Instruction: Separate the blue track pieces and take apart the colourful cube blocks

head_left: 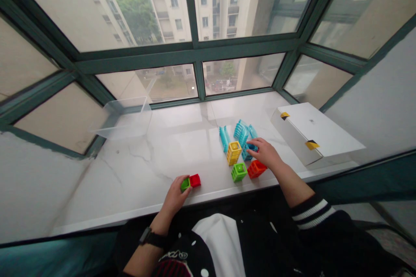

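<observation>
At the front of the marble-patterned sill, my left hand (pixel 175 194) is closed around a green toy block (pixel 185 184). A red block (pixel 195 180) sits directly against that green one, on its right. My right hand (pixel 264 151) is over the pile, thumb and fingers around a blue toy block (pixel 248 151); the fingers partly cover it. Just left of it stands a yellow block (pixel 234 152). Nearer to me are another green block (pixel 239 172) and an orange-red block (pixel 256 168). Behind lie a curved light-blue piece (pixel 241 130) and a long light-blue piece (pixel 224 138).
A clear plastic bin (pixel 130 121) stands at the back left of the sill (pixel 136 177). On the right is a white box (pixel 318 132) with yellow-and-black tabs. Green-framed windows (pixel 195 54) close off the back and sides. The sill's front edge runs close to my body.
</observation>
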Demonstrator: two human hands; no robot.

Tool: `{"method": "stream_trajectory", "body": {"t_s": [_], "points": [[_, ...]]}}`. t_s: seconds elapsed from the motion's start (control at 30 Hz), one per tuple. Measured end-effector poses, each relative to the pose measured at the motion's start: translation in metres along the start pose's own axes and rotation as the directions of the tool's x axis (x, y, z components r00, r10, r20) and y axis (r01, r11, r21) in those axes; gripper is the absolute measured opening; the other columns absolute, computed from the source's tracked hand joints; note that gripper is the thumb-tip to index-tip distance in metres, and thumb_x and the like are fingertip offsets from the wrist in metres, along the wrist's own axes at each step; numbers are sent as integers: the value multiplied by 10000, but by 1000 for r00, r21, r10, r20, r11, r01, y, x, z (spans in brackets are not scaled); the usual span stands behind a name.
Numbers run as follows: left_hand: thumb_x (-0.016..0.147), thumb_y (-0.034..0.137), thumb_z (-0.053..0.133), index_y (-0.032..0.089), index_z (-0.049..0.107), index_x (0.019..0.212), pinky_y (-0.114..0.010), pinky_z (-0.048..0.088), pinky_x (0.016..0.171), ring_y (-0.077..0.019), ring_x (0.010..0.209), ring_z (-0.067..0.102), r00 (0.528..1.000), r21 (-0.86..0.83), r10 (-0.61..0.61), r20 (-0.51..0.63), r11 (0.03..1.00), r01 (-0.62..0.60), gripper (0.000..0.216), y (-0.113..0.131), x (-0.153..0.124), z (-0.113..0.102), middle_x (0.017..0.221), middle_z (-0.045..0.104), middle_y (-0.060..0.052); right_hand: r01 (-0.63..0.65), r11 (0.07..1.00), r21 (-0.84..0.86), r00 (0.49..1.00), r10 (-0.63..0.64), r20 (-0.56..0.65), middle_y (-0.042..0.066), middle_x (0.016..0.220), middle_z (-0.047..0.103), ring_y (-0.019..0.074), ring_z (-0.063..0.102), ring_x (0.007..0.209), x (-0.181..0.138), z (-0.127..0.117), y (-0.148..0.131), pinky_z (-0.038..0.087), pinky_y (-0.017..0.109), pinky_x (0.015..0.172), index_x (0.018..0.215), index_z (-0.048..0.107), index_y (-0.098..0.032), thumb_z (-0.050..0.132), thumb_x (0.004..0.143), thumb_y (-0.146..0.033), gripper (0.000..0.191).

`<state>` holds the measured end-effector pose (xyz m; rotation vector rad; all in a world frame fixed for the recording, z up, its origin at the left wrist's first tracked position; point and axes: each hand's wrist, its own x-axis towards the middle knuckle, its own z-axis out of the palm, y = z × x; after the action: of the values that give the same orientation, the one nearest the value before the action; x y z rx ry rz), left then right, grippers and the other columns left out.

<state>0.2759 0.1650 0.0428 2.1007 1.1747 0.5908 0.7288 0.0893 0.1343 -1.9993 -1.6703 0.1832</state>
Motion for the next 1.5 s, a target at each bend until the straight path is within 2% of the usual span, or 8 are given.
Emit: {"method": "stream_trajectory", "body": {"t_s": [0.37, 0.57, 0.63, 0.73, 0.83, 1.1, 1.37, 1.5], "points": [[901, 332, 660, 234, 624, 1285, -491, 501, 1104, -271, 1204, 641, 1000, -2, 6, 5, 1000, -6, 399, -4, -1, 2, 1271, 670, -94, -1, 1000, 1, 1000, 1, -3, 67, 1189, 697, 256, 694, 1072, -4, -1, -2, 563, 419, 978, 1172, 757, -292, 704, 892, -357, 292], [884, 351, 661, 239, 638, 1271, -489, 512, 1092, -277, 1195, 648, 1000, -12, 2, -8, 1000, -2, 403, -3, -1, 2, 1260, 684, -94, -32, 999, -21, 995, 30, -92, 97, 1345, 608, 293, 663, 1166, -13, -7, -1, 564, 443, 999, 1263, 717, -293, 700, 895, -448, 399], [881, 363, 661, 242, 642, 1267, -490, 515, 1092, -278, 1192, 652, 1000, -19, -1, -15, 1000, 0, 405, -3, -1, 3, 1257, 689, -93, -46, 999, -8, 987, 45, -152, 106, 1288, 619, 295, 661, 1150, -20, -15, -1, 557, 446, 1008, 1253, 711, -275, 686, 900, -471, 405], [878, 364, 663, 237, 645, 1259, -492, 518, 1088, -276, 1182, 658, 1000, -25, -3, -15, 1000, 3, 402, -4, 0, 3, 1247, 693, -91, -50, 998, 31, 979, 55, -195, 97, 1111, 663, 285, 669, 1067, -36, -24, -2, 549, 446, 1002, 1099, 729, -249, 665, 911, -460, 290], [872, 353, 667, 234, 648, 1246, -485, 523, 1076, -271, 1170, 662, 1000, -17, 2, -9, 1000, -2, 393, -4, 2, 3, 1237, 692, -88, -31, 996, 84, 988, 43, -146, 90, 1055, 680, 268, 673, 998, -53, -24, -5, 560, 439, 958, 1010, 723, -244, 648, 922, -423, 213], [854, 351, 677, 221, 647, 1234, -485, 533, 1053, -276, 1144, 670, 1000, -6, -7, 8, 1000, 7, 403, 1, 6, 5, 1216, 706, -93, -35, 994, 101, 999, 37, -15, 73, 1082, 717, 263, 693, 1020, -69, -7, -1, 547, 453, 1001, 1052, 751, -258, 649, 928, -426, 232], [830, 309, 698, 222, 635, 1268, -496, 519, 1067, -290, 1161, 664, 1000, 24, 2, 28, 1000, -3, 451, 5, 8, 7, 1237, 701, -103, -38, 997, 67, 999, 39, -9, 68, 1073, 726, 261, 703, 1003, -69, -9, -1, 557, 427, 970, 1045, 757, -265, 638, 942, -452, 244], [846, 310, 695, 217, 643, 1230, -479, 530, 1038, -281, 1120, 674, 999, 21, -3, 42, 1000, 2, 398, 10, 10, 9, 1198, 710, -97, -6, 998, 70, 994, 13, -108, 92, 1109, 717, 289, 684, 1057, -66, -20, -9, 545, 463, 1001, 1115, 733, -258, 625, 951, -443, 270]]}}
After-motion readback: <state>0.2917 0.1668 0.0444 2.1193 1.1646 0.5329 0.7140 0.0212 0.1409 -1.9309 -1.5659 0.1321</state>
